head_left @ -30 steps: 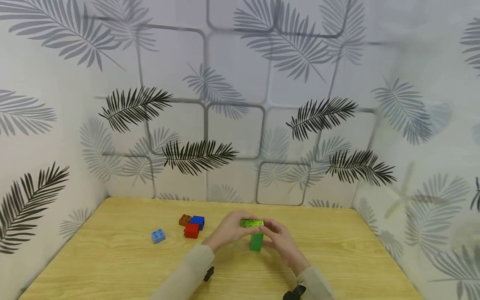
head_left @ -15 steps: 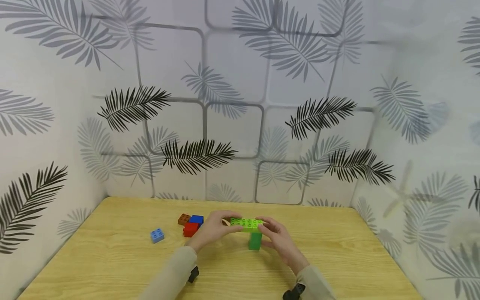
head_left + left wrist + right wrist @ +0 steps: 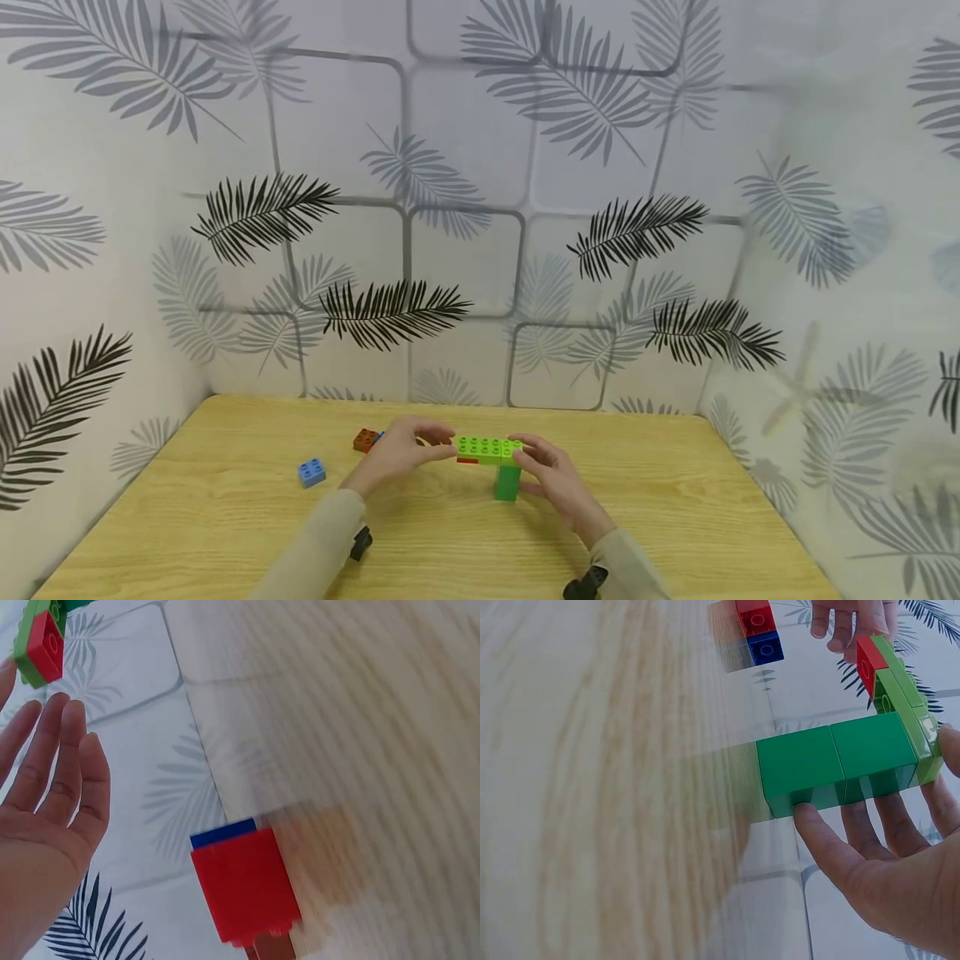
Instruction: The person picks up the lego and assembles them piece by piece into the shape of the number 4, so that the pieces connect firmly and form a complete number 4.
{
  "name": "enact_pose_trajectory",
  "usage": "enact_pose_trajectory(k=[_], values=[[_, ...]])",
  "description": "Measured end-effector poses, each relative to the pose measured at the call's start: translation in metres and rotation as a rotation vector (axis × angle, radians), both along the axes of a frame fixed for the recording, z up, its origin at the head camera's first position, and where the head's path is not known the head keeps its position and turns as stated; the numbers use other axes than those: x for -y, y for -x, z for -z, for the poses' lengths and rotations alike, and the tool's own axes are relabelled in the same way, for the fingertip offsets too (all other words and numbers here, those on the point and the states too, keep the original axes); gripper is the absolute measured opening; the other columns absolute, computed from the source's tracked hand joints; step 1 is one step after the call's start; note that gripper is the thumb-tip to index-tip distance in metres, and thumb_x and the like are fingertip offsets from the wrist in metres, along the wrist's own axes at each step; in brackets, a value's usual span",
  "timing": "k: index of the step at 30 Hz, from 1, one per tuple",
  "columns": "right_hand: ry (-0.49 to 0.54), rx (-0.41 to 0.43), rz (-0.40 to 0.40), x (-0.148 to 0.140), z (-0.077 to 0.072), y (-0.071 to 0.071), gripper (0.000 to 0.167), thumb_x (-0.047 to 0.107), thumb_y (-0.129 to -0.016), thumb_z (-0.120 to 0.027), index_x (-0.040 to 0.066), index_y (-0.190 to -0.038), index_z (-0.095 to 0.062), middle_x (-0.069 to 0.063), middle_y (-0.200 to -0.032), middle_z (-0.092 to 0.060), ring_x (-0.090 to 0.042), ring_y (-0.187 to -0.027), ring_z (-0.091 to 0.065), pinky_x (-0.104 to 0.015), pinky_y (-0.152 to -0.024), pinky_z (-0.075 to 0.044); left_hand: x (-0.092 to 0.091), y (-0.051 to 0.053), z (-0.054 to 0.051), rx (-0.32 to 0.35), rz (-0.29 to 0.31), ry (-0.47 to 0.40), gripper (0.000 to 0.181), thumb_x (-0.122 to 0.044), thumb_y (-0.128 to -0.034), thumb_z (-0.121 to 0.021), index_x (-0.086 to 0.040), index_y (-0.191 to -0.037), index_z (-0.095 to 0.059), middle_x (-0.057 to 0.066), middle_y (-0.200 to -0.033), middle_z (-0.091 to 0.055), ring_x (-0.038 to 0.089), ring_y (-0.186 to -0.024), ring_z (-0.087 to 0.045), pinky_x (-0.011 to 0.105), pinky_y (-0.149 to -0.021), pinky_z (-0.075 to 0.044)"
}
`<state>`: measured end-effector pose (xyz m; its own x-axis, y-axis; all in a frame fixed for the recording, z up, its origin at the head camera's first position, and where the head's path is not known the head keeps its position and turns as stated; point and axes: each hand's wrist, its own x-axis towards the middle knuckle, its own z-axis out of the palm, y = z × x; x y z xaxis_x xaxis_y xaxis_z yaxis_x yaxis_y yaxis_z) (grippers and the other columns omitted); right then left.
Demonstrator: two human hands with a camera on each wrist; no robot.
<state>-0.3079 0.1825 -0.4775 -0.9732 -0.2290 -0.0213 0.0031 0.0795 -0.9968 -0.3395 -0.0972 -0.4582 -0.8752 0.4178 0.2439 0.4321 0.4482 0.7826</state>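
A lime-green row of toy bricks lies across the top of a darker green brick column standing on the table. Under the row's left end sits a red brick. My right hand holds the column and its lime top from the right, fingers along the green bricks and thumb by the lime end. Just off the row's left end is my left hand, its fingers loosely extended and a small gap from the red brick; nothing is in it.
A light blue brick lies on the table at left. Beyond the left hand are a brown brick, a red brick and a dark blue brick, close together. A leaf-patterned wall borders the wooden table.
My left hand has slid left along the lime row and come off its end, uncovering the red brick beneath. It now hides most of the loose brick group. The right hand stays put.
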Motion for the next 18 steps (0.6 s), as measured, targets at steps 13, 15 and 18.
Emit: enact_pose_trajectory(k=[13, 15, 18], values=[[0.003, -0.001, -0.015, -0.002, 0.001, 0.001, 0.055, 0.038, -0.097, -0.061, 0.009, -0.142, -0.049, -0.014, -0.133, -0.052, -0.017, -0.114, -0.057, -0.047, -0.095, -0.052, 0.030, 0.017, 0.002, -0.008, -0.253, 0.029, 0.017, -0.016, -0.0882, -0.074, -0.015, -0.106, -0.075, 0.003, -0.109, -0.071, 0.026, -0.108, -0.062, 0.044, -0.092, -0.052], [0.005, 0.003, -0.016, -0.002, 0.002, 0.002, 0.055, 0.037, -0.097, -0.061, 0.009, -0.143, -0.049, -0.014, -0.133, -0.052, -0.016, -0.114, -0.057, -0.046, -0.095, -0.052, 0.033, 0.018, 0.002, 0.001, -0.272, 0.058, 0.019, -0.014, -0.0874, -0.074, -0.013, -0.106, -0.074, 0.005, -0.114, -0.069, 0.030, -0.114, -0.060, 0.049, -0.096, -0.049], [0.003, 0.000, -0.021, -0.002, 0.003, 0.002, 0.057, 0.038, -0.097, -0.061, 0.008, -0.143, -0.048, -0.014, -0.133, -0.052, -0.017, -0.114, -0.057, -0.046, -0.095, -0.052, 0.036, 0.020, 0.004, 0.020, -0.302, 0.093, 0.022, -0.011, -0.0867, -0.074, -0.010, -0.109, -0.074, 0.010, -0.122, -0.066, 0.035, -0.122, -0.055, 0.052, -0.100, -0.046]])
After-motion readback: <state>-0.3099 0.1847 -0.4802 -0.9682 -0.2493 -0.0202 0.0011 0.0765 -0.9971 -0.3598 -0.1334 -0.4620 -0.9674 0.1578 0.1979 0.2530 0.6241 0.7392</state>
